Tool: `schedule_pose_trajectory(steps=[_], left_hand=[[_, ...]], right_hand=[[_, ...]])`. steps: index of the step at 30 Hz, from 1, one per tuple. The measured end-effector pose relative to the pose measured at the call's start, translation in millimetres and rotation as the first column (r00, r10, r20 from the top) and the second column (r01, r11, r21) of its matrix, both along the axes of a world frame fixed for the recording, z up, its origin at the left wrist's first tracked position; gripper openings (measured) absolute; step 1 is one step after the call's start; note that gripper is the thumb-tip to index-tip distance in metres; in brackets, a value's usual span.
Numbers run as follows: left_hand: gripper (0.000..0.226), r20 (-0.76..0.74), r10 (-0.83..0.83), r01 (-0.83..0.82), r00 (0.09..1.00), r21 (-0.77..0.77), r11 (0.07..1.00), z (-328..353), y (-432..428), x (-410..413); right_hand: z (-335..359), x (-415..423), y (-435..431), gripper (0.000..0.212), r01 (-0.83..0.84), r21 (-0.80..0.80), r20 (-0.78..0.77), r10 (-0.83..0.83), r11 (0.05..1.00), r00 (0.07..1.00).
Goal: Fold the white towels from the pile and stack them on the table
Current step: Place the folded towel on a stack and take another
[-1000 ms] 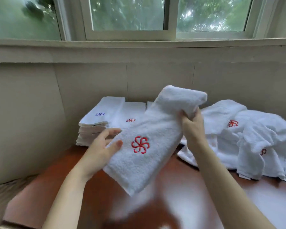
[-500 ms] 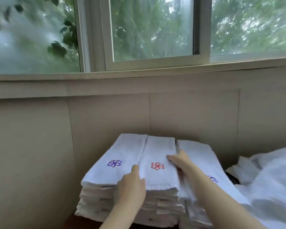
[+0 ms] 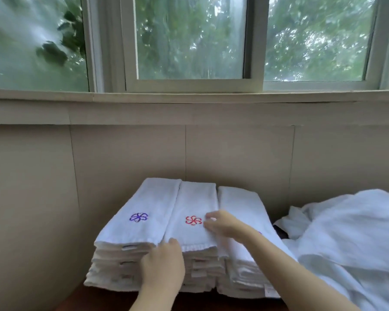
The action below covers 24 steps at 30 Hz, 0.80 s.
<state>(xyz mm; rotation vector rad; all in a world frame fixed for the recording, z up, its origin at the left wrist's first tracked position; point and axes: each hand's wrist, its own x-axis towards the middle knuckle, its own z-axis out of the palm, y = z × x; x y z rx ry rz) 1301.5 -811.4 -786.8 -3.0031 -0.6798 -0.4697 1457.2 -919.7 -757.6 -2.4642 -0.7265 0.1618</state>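
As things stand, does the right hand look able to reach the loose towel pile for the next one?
Probably yes: the right hand rests on the middle stack, and the loose towel pile lies close to its right, nothing blocking the way.

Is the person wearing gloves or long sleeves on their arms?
No. The left hand and right hand are both bare, with no gloves, rings or watch showing. The forearms are bare too; no sleeve comes into view.
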Motion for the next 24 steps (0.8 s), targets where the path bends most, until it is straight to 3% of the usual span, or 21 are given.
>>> schedule_pose_trajectory(steps=[3,6,10,13,15,19,22,24], left_hand=[[0.026,-0.003,-0.05,0.05,0.999,0.016,0.999,6,-17,-11],[0.027,-0.007,-0.152,0.152,0.988,-0.007,0.988,12,-43,-20],[0.025,-0.017,-0.305,0.3,0.952,-0.142,0.943,9,-99,-18],[0.025,-0.012,-0.402,0.386,0.916,-0.253,0.887,0,-158,-9],[0.026,-0.018,-0.443,0.419,0.896,-0.292,0.86,-5,-200,0],[0.038,-0.019,-0.525,0.493,0.851,-0.313,0.812,-12,-268,29],[0.037,0.066,-0.588,0.557,0.806,-0.419,0.717,-15,-309,51],[0.033,0.148,-0.616,0.577,0.774,-0.565,0.59,-16,-340,55]], right_hand=[[-10,-34,-67,0.044,-0.023,-0.151,0.18,0.05,0.988,0.982],[-23,-51,-165,0.045,0.16,-0.268,0.332,-0.065,0.95,0.941],[-36,-72,-304,0.051,0.493,-0.388,0.399,-0.341,0.778,0.851],[-49,-85,-375,0.072,0.545,-0.461,0.391,-0.391,0.7,0.833],[-56,-88,-396,0.079,0.61,-0.423,0.448,-0.43,0.67,0.784],[-45,-82,-422,0.077,0.782,-0.183,0.619,-0.548,0.596,0.562],[-40,-77,-452,0.07,0.789,-0.04,0.44,-0.698,0.613,0.565],[-45,-85,-463,0.064,0.765,0.013,0.301,-0.732,0.644,0.611]])
